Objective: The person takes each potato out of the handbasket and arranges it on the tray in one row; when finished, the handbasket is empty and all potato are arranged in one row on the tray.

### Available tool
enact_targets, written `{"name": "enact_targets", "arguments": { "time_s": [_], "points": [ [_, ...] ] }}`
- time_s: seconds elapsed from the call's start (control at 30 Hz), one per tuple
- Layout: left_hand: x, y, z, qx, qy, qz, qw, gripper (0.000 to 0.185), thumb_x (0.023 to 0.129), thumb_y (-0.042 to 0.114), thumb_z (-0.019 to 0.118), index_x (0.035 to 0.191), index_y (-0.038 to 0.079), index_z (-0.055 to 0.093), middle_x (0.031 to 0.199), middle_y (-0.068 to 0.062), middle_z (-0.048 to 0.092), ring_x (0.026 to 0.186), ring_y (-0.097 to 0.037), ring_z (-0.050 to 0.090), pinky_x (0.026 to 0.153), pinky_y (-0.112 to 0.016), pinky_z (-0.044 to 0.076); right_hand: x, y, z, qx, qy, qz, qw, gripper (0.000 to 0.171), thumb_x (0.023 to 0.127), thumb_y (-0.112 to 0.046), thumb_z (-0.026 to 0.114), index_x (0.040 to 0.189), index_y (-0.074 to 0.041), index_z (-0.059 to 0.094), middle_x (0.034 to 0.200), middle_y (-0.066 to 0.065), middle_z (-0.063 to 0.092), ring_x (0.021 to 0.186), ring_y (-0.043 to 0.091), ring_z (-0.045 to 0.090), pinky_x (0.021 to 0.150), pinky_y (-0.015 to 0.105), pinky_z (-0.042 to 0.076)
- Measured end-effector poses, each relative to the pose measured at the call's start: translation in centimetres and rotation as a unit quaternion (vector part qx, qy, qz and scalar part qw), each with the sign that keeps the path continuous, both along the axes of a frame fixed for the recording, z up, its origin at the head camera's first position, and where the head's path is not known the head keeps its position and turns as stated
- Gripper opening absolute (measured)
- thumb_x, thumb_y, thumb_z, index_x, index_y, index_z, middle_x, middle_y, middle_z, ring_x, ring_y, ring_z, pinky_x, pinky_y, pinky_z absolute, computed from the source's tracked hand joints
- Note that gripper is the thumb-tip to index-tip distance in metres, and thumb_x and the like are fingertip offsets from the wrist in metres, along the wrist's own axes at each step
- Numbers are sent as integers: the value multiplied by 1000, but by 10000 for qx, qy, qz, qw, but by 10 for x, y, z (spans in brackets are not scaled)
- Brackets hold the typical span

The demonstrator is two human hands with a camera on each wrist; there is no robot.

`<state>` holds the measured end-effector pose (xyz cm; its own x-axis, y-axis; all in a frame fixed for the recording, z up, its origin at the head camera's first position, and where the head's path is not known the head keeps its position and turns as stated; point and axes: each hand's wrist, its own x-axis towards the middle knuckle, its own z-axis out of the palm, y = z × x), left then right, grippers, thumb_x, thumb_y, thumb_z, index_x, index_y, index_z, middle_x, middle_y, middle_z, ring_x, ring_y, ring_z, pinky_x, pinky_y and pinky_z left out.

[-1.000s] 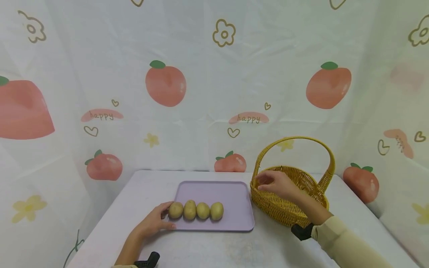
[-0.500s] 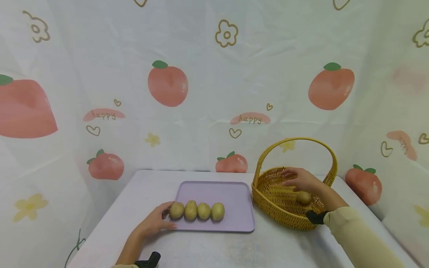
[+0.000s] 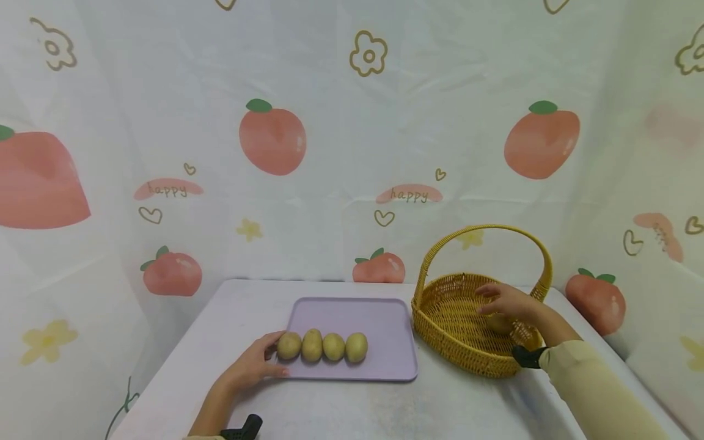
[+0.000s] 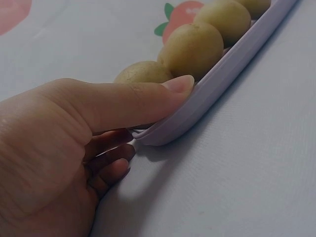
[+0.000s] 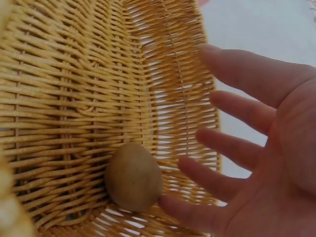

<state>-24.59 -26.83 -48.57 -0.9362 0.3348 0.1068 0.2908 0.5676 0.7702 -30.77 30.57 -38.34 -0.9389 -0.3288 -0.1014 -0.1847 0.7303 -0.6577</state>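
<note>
My left hand (image 3: pixel 255 365) grips the near left corner of a lilac tray (image 3: pixel 382 321), the thumb lying along its rim and the other fingers bent below the edge in the left wrist view. Several potatoes (image 3: pixel 311 346) line up along the tray's near side, the leftmost right at this hand. Over the right part of a yellow wicker basket (image 3: pixel 456 352) is my right hand (image 3: pixel 508 302), its fingers spread and holding nothing. A single potato (image 5: pixel 133 177) lies on the basket floor close to the little finger in the right wrist view; the hand partly covers it in the head view.
The basket's tall arched handle (image 3: pixel 486 227) rises over the right hand's work area. Behind the white table (image 3: pixel 330 409) hangs a cloth backdrop (image 3: pixel 319 244) printed with fruit. A thin green cord (image 3: pixel 128 400) hangs at the table's left edge.
My right hand has moved from the basket's left rim to its right part, fingers spread. The potato inside the basket has come into sight. My left hand stays at the tray corner.
</note>
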Motion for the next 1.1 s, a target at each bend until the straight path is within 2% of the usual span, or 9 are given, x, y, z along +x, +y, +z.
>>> {"name": "enact_targets", "arguments": {
  "time_s": [0.13,0.23,0.4,0.5,0.8,1.1],
  "points": [
    [1,0,1,24,-40,36,10000,90,72,23,85,141,-11,38,141,-31,41,126,-47,44,103,-57,39,2,2,-4,191,-196,95,9996,58,88,-21,71,133,9,49,136,39,40,126,57,34,98,66,35],
    [1,1,1,64,-53,46,10000,91,71,23,86,141,-11,38,142,-32,40,127,-49,43,105,-57,36,3,2,-8,385,-210,192,9989,56,87,-21,72,131,7,53,136,38,42,127,57,34,98,66,35],
    [-1,0,0,125,-92,2,9999,92,72,23,86,142,-12,36,142,-33,39,127,-49,42,105,-58,35,4,3,-16,646,-92,416,9970,52,86,-20,73,125,8,57,129,33,51,119,52,46,96,62,41],
    [-2,0,-1,139,-106,-38,9998,92,73,23,85,142,-12,36,142,-33,39,127,-49,42,105,-58,36,5,4,-18,743,-108,380,9965,51,85,-21,74,123,9,59,125,31,56,116,50,50,94,61,43],
    [0,0,0,113,-38,-78,9999,90,72,21,86,141,-13,37,141,-33,41,127,-49,43,104,-58,36,10,5,-18,712,-79,331,9969,46,83,-16,75,119,9,62,120,29,58,115,50,49,93,61,43],
    [3,1,3,218,-96,-35,9997,88,72,15,85,140,-13,38,141,-32,41,126,-48,44,104,-58,37,11,4,-20,923,112,376,9950,35,79,-13,79,108,2,68,112,21,62,106,40,55,88,58,46]
  ]
}}
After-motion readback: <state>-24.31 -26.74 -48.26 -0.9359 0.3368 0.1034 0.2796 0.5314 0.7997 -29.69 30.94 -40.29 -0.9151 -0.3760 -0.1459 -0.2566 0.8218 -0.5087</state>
